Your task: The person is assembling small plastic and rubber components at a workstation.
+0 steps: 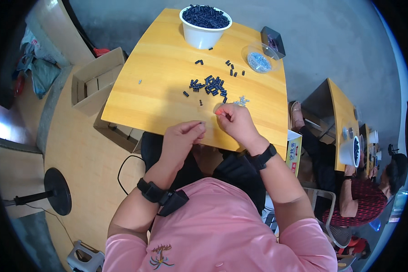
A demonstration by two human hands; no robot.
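Over the near edge of the yellow wooden table [154,90], my left hand [182,139] is closed in a pinch, with a tiny dark bit showing at its fingertips. My right hand [238,121] is also closed, thumb against forefinger, just above the tabletop; a red spot shows at its fingertip, and whatever it pinches is too small to name. Beyond both hands lies a loose pile of small black cylindrical parts [214,86]. A little heap of thin silver pieces [242,100] sits right beside my right hand.
A white bucket [204,38] heaped with black parts stands at the table's far edge. To its right are a clear round tub [259,62] of silver pieces and a dark tray [274,41]. Cardboard boxes [97,81] stand at left; another person [360,199] sits at right.
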